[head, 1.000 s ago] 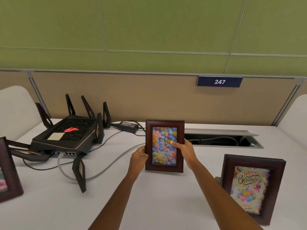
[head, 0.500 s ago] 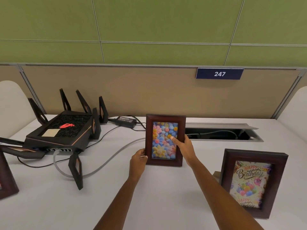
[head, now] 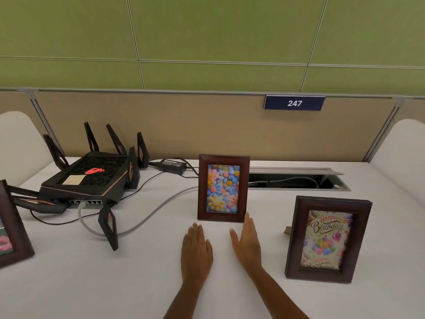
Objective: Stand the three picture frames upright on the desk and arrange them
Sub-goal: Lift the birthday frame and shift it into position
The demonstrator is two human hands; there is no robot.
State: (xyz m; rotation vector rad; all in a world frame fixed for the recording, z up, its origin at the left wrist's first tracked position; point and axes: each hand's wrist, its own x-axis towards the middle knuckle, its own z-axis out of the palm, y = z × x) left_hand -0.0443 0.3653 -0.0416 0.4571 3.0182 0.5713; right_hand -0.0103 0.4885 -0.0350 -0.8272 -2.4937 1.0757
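A dark wooden frame with a flower picture (head: 223, 188) stands upright in the middle of the white desk (head: 142, 272). A second frame with a birthday picture (head: 327, 239) stands upright at the right, nearer to me. The third frame (head: 10, 229) is at the left edge, partly cut off by the view. My left hand (head: 195, 248) lies flat and open just in front of the flower frame, holding nothing. My right hand (head: 247, 242) is open beside it, its fingertips close to the flower frame's lower right corner.
A black router (head: 88, 178) with several antennas sits at the back left, with a grey cable (head: 147, 217) and a power adapter (head: 171, 165) trailing from it. An open cable slot (head: 296, 180) lies behind the flower frame. A beige partition (head: 207, 125) closes the desk's back.
Both hands have let go of the flower frame and pulled back toward me, now flat above the desk. The frame stays standing by itself.
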